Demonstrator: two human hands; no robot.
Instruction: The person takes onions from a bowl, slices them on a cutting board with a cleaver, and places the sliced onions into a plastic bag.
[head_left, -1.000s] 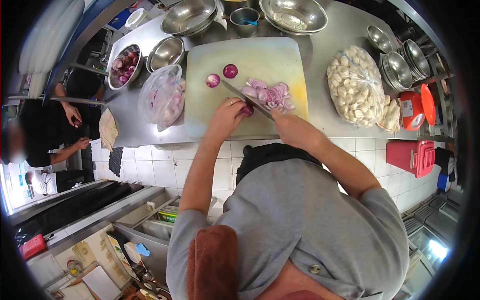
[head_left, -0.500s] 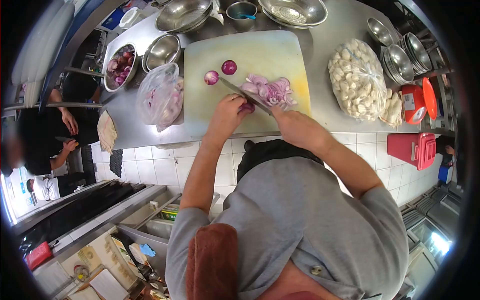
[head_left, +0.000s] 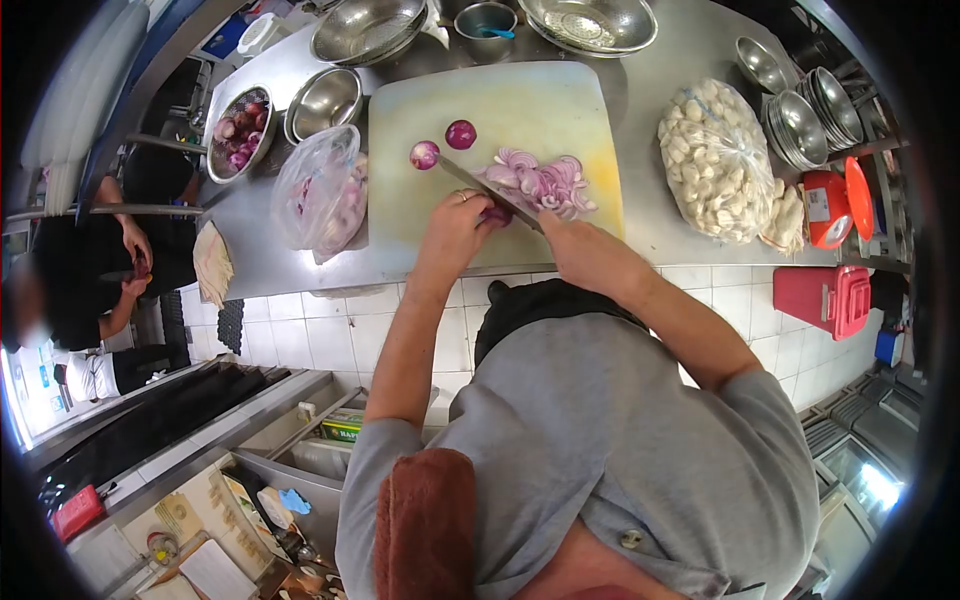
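Note:
My right hand (head_left: pixel 575 245) is closed round the handle of a knife (head_left: pixel 487 188), whose blade points up and left across the cutting board (head_left: pixel 420 110). Under the fingers of my left hand (head_left: pixel 452 228), beside the blade, is a red onion piece (head_left: pixel 492 212), mostly covered by the fingers and knife. Sliced red onion (head_left: pixel 545 183) lies in a loose pile right of the blade. Near the knife tip rests one peeled onion (head_left: pixel 424 155). A second peeled onion (head_left: pixel 460 134) sits a little farther back.
Left of the board are a plastic bag of onions (head_left: pixel 320 195), a steel bowl (head_left: pixel 323 105) and a colander of onions (head_left: pixel 240 135). To the right stand a big bag of garlic (head_left: pixel 712 165), a red scale (head_left: pixel 828 208) and stacked bowls (head_left: pixel 795 128). A co-worker (head_left: pixel 90 250) stands at far left.
My hands stay in almost the same place, with the knife shifted only slightly over the onion. At far left, the co-worker's hands have come closer together.

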